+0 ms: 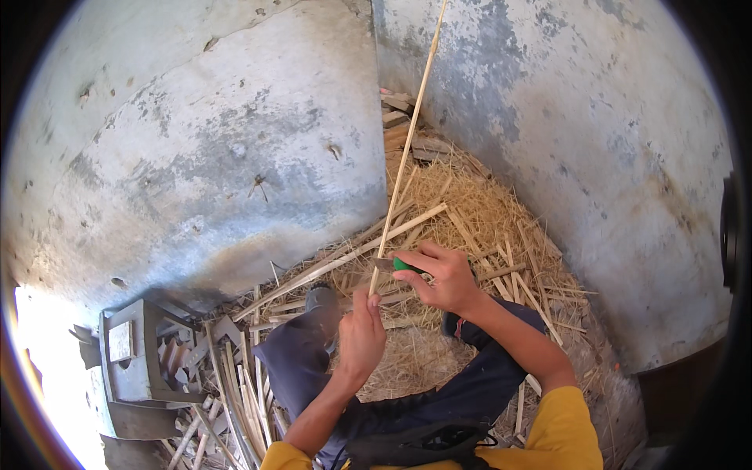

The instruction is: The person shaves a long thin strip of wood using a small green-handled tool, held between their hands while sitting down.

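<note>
A long, thin bamboo strip [403,160] slants up and away from me toward the far corner of the walls. Its near end is pinched in my left hand [362,337], fingers closed round it. My right hand [446,276] grips the green handle of a knife [409,265]. The short dark blade lies across the strip, just beyond my left fingers, and appears to touch it. Part of the handle is hidden by my right fingers.
Pale shavings [439,196] and loose split strips [337,262] cover the floor between two worn plastered walls [282,141]. A grey metal box frame [133,352] stands at left, beside a bundle of strips [243,392]. My bent legs [478,384] flank the work.
</note>
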A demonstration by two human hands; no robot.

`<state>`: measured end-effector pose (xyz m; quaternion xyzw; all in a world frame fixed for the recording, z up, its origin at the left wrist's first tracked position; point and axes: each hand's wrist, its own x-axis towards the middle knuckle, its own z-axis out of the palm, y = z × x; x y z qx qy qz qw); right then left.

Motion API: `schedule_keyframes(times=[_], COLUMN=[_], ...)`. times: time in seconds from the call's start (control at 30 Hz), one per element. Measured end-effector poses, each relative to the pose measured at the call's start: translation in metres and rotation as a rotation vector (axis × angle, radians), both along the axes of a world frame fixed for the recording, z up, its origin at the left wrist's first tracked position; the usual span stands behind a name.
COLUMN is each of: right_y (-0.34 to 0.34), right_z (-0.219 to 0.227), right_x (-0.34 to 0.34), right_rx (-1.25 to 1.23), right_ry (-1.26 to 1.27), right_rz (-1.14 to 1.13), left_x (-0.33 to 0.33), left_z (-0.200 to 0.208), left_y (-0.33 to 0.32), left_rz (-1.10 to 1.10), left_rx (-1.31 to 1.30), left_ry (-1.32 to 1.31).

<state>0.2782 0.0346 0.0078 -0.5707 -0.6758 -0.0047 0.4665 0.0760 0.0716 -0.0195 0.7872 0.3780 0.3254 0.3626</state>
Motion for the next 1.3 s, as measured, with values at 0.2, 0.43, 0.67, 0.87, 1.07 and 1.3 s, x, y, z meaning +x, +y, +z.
schedule_keyframes(times=[0.2, 0.43, 0.67, 0.87, 1.07, 1.3], right_y=[0.001, 0.005, 0.009, 0.017, 0.023, 0.045], right_z=[-0.005, -0.004, -0.005, -0.004, 0.003, -0.004], right_x=[-0.006, -0.005, 0.002, 0.015, 0.036, 0.096], right_rx=[-0.019, 0.010, 0.025, 0.047, -0.027, -0.052], right_ry=[-0.048, -0.057, -0.107, -0.100, -0.103, -0.040], right_rz=[-0.057, -0.077, -0.129, -0.163, -0.243, -0.382], left_x=[-0.001, 0.002, 0.001, -0.004, -0.013, -0.030], left_z=[-0.013, -0.012, -0.015, -0.021, -0.024, -0.046], left_y=[0.001, 0.001, 0.000, -0.002, -0.009, -0.026], left_rz=[0.024, 0.051, 0.058, 0.049, 0.020, -0.030], left_rx=[0.080, 0.089, 0.109, 0.103, 0.085, 0.135], left_ry=[0.033, 0.032, 0.069, 0.146, 0.199, 0.262])
